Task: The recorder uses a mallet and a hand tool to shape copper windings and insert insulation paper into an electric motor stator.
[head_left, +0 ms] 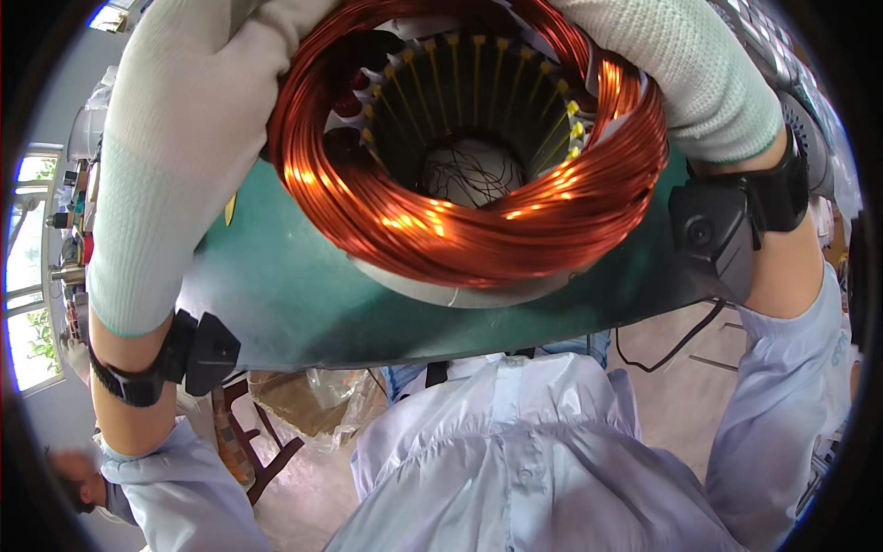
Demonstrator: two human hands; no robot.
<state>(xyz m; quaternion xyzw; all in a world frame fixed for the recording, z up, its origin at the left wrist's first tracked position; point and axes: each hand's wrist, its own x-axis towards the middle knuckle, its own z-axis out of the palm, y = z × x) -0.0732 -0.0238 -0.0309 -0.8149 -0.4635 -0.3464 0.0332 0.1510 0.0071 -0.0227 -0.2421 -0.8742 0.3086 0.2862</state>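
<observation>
A motor stator [453, 297] stands upright on the green table, its bore facing up. A thick ring of copper winding [460, 244] wraps around its top end. Yellow slot strips [432, 74] line the dark bore, and white insulating paper [618, 127] pokes out between the wires at the right. In a white knitted glove, my left hand [216, 60] lies against the winding's upper left side. My right hand [676, 69], gloved alike, touches the winding at the upper right. The fingers of both hands are mostly cut off by the upper edge or hidden.
The stator rests on a green tabletop [276, 294] whose near edge curves before my body. Loose dark wires [474, 170] show through the bore. A black cable [667, 359] hangs below the table at the right. A wooden chair [262, 442] and another person [87, 483] are at lower left.
</observation>
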